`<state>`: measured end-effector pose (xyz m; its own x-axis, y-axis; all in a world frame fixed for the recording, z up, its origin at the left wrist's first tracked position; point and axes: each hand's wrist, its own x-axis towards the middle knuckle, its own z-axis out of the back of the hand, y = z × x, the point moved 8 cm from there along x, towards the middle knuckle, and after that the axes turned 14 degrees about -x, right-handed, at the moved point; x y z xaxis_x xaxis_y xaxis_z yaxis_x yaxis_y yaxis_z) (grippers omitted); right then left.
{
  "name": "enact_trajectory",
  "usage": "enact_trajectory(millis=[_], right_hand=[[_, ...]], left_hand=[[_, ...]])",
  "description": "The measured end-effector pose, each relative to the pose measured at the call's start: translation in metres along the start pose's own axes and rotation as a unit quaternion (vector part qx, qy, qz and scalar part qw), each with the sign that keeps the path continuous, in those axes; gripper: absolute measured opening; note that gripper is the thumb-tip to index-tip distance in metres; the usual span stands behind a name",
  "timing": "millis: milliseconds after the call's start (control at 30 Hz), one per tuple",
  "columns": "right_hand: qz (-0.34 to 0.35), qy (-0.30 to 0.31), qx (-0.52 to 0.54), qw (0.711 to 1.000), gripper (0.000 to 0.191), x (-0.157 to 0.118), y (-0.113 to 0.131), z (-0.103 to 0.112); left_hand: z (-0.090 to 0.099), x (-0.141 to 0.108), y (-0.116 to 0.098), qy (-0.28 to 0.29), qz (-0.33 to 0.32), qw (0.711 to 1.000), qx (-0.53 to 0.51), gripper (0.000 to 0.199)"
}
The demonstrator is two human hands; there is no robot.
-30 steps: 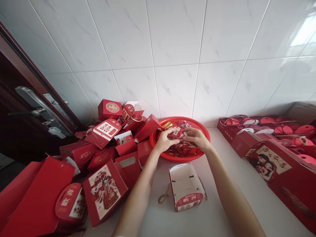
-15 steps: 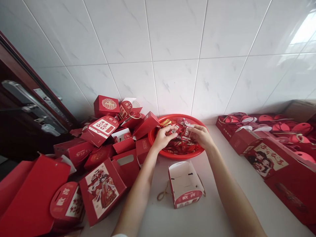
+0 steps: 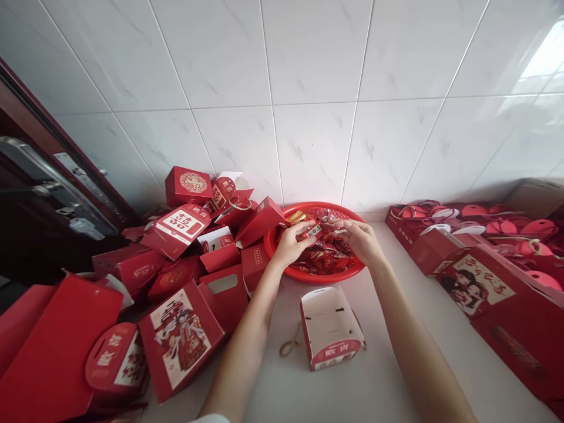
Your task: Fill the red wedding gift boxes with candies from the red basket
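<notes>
Over a round red plastic basket [image 3: 324, 278] of wrapped candies [image 3: 324, 258], both of my hands are at work. My left hand [image 3: 291, 244] is closed with a red wrapped candy [image 3: 314, 231] between thumb and fingers, its pale label showing. Across from it, my right hand [image 3: 362, 242] has its fingers bent together over the candies. A pale patterned wrapper edge shows under those fingertips; most of that candy is hidden. In front of the basket stands an open red-and-white gift box [image 3: 332, 326], white inside, with a twisted cord handle [image 3: 291, 346] lying out to its left.
Red gift boxes [image 3: 183, 341] lie heaped on the left, some against the basket. On the right, rows of filled red boxes [image 3: 480, 276] line the white table [image 3: 282, 393]. A tiled wall [image 3: 312, 153] rises behind; a dark door [image 3: 57, 194] is at far left.
My right fingers have curled inward, and the patterned candy at their tips is now mostly covered. The candy in my left hand has turned, showing its label. The gift box stays put.
</notes>
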<state>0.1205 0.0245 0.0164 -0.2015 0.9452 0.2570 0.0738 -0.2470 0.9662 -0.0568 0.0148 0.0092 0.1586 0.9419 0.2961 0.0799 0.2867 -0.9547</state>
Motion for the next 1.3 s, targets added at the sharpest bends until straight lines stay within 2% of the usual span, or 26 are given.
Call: enact_trajectory(millis=[167, 233, 333, 400, 467, 533, 600, 700, 800, 900, 967, 1100, 1300], right_hand=[[0.013, -0.011, -0.037, 0.999, 0.035, 0.000, -0.002, 0.000], [0.002, -0.001, -0.030, 1.000, 0.048, 0.000, -0.004, -0.002], [-0.030, 0.057, -0.036, 0.997, 0.063, -0.002, -0.006, -0.012], [-0.051, 0.090, -0.067, 0.992, 0.058, -0.004, -0.009, -0.018], [-0.066, 0.097, -0.087, 0.989, 0.047, -0.004, -0.011, -0.019], [-0.076, 0.084, -0.071, 0.991, 0.040, -0.004, -0.013, -0.017], [-0.081, 0.055, -0.035, 0.995, 0.039, -0.002, -0.015, -0.012], [-0.088, 0.006, 0.006, 0.996, 0.041, 0.001, -0.018, -0.003], [-0.098, -0.012, 0.028, 0.995, 0.042, 0.003, -0.021, 0.001], [-0.109, -0.007, 0.031, 0.994, 0.041, 0.003, -0.024, 0.000], [-0.118, -0.007, 0.029, 0.993, 0.040, 0.003, -0.025, -0.001], [-0.126, -0.019, 0.034, 0.991, 0.038, 0.001, -0.025, 0.000], [-0.153, 0.004, 0.037, 0.987, 0.028, -0.001, -0.025, -0.006]], left_hand=[[-0.002, -0.001, -0.004, 0.013, -0.014, 1.000, 0.015, 0.047], [-0.002, -0.001, -0.006, 0.019, -0.022, 0.999, 0.019, 0.048], [-0.005, -0.003, -0.009, 0.040, -0.027, 0.998, 0.034, 0.045], [-0.011, -0.004, -0.007, 0.069, -0.014, 0.997, 0.040, 0.041], [-0.016, -0.004, -0.004, 0.089, 0.005, 0.995, 0.035, 0.039], [-0.015, -0.003, -0.001, 0.075, 0.020, 0.997, 0.021, 0.037], [-0.008, -0.002, 0.001, 0.037, 0.035, 0.999, 0.013, 0.037], [0.006, -0.003, -0.001, 0.000, 0.048, 0.994, 0.096, 0.034], [0.018, -0.008, -0.001, 0.030, 0.077, 0.971, 0.223, 0.029], [0.021, -0.016, 0.004, 0.083, 0.116, 0.958, 0.249, 0.040], [0.018, -0.019, 0.006, 0.103, 0.127, 0.946, 0.281, 0.045], [0.010, -0.021, 0.011, 0.113, 0.177, 0.881, 0.424, 0.039], [-0.003, -0.017, 0.022, 0.175, 0.240, 0.841, 0.452, 0.038]])
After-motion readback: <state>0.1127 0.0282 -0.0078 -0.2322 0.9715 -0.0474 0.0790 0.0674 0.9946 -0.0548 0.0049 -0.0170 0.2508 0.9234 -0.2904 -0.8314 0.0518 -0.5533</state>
